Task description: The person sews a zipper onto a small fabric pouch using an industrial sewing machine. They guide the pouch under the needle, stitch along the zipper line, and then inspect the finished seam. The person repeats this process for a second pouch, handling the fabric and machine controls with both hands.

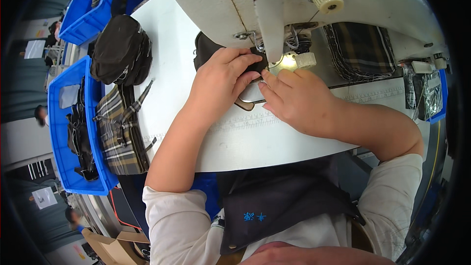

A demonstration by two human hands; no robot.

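Observation:
A dark fabric piece (pixel 206 49) lies on the white table beneath the head of a sewing machine (pixel 230 0). My left hand (pixel 223 76) presses on it, thumb and fingers pinching its edge near the needle area. From the other side, my right hand (pixel 294 98) closes its fingertips on the same piece's edge, close to the left fingertips. A tan-edged corner (pixel 244 105) sticks out below the hands. The machine's lamp lights the spot beside the fingers. The needle tip and the edge between my fingertips are mostly hidden.
Plaid fabric panels (pixel 360 49) are stacked right of the needle. A black pouch (pixel 121 51) and plaid pieces with straps (pixel 120 132) sit at the table's left, by a blue bin (pixel 78 167) with dark pieces. A ruler strip (pixel 235 123) runs along the table.

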